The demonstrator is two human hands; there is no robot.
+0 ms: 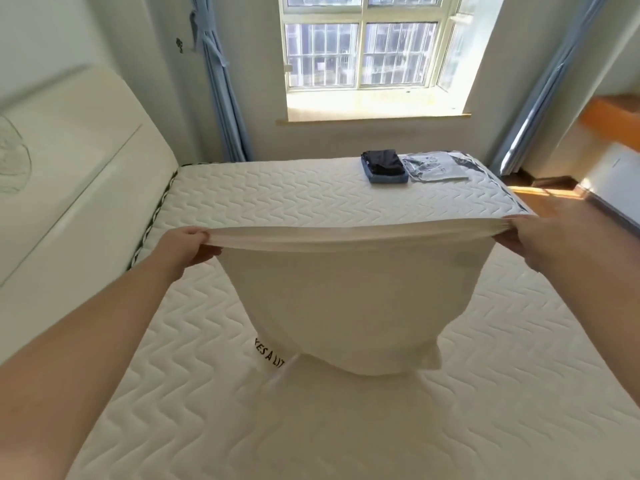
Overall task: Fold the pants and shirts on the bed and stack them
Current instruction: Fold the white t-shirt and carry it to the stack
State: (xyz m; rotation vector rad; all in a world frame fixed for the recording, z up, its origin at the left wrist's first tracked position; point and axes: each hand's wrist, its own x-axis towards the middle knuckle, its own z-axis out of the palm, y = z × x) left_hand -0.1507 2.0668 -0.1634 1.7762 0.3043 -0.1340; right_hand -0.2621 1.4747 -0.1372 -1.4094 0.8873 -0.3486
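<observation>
The shirt (349, 306) I'm holding up is soft, matt cream cloth (black printed lettering near its hem). My mattress (277, 195) is quilted white fabric, stitched in wavy lines. The headboard (69, 174) looks smooth and faintly glossy.

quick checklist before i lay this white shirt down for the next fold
1. Left hand grips one end of the white shirt: ok.
2. Right hand grips the other end: ok.
3. Top edge pulled taut between the hands: ok.
4. Lower part lies flat: not ok, it bunches on the mattress.
5. Folded dark stack and light garment lie clear at the far edge: ok.
6. Sleeves tucked evenly: cannot tell.
</observation>
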